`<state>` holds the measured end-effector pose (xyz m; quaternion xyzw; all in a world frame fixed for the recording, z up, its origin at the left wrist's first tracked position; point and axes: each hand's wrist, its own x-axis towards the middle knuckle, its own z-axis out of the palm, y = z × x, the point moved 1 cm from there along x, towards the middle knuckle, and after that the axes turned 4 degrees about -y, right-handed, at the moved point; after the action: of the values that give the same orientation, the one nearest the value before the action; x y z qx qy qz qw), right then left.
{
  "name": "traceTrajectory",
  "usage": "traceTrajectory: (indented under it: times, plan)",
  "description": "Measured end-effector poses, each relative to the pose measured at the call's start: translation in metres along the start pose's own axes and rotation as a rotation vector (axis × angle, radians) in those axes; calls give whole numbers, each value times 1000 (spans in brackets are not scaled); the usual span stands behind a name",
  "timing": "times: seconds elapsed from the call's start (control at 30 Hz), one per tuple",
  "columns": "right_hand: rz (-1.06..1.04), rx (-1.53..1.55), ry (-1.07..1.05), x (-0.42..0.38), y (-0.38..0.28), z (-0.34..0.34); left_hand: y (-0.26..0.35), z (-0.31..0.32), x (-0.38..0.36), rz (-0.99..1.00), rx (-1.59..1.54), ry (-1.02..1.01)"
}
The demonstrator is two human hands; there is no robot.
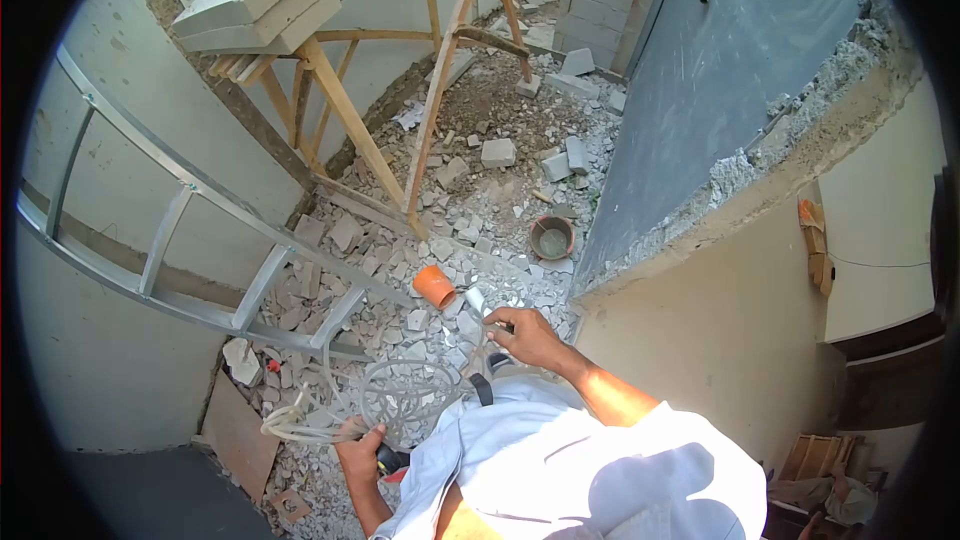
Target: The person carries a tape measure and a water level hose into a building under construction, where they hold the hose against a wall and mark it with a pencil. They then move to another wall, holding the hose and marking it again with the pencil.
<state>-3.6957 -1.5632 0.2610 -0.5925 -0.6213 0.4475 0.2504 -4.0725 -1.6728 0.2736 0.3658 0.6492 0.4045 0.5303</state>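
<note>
Coils of clear hose [408, 390] hang in front of the body, low in the view. My left hand [360, 445], at the bottom, has its fingers wrapped round part of the coils. Farther up and to the right, my right hand [520, 335] pinches a length of the hose near a white cylindrical piece [475, 298]. Just left of that piece is an orange cup-shaped container [434, 287], tilted on its side. A dark object with a red part, too partly hidden to name, is beside my left hand.
A metal ladder [260, 288] leans across the left. Wooden trestles [350, 125] bear pale blocks [250, 0]. Rubble [345, 232] covers the ground, with a bucket [552, 238] on it. A rough-edged wall [690, 230] stands right; a person [848, 498] is at lower right.
</note>
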Motion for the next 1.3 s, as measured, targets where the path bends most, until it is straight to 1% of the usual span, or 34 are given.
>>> traceTrajectory:
  times: [0.1, 0.3, 0.47, 0.53, 0.63, 0.67, 0.73, 0.8, 0.97, 1.3]
  plan:
    - [75, 61, -1, -3, -1, -14, 5, 12, 10, 17, 18, -23]
    - [22, 81, 89, 0, 13, -34, 15, 29, 22, 1, 24, -72]
    - [61, 87, 171, 6, 11, -59, 26, 43, 28, -22, 11, -44]
    - [75, 98, 203, 7, 6, -72, 32, 48, 31, -4, 1, -36]
    - [80, 113, 233, 13, 19, -85, 38, 60, 41, 28, -47, -37]
    - [19, 111, 279, 15, 27, -87, 38, 61, 42, 30, -62, -26]
    - [98, 142, 277, 18, 29, -100, 36, 58, 48, 23, 38, -26]
    - [62, 207, 348, 21, 34, -113, 33, 59, 53, -2, -2, -33]
    - [19, 361, 417, 29, 36, -149, 39, 70, 59, -21, 0, 2]
    - [-42, 372, 511, 58, 19, -191, 73, 101, 105, 72, -48, -40]
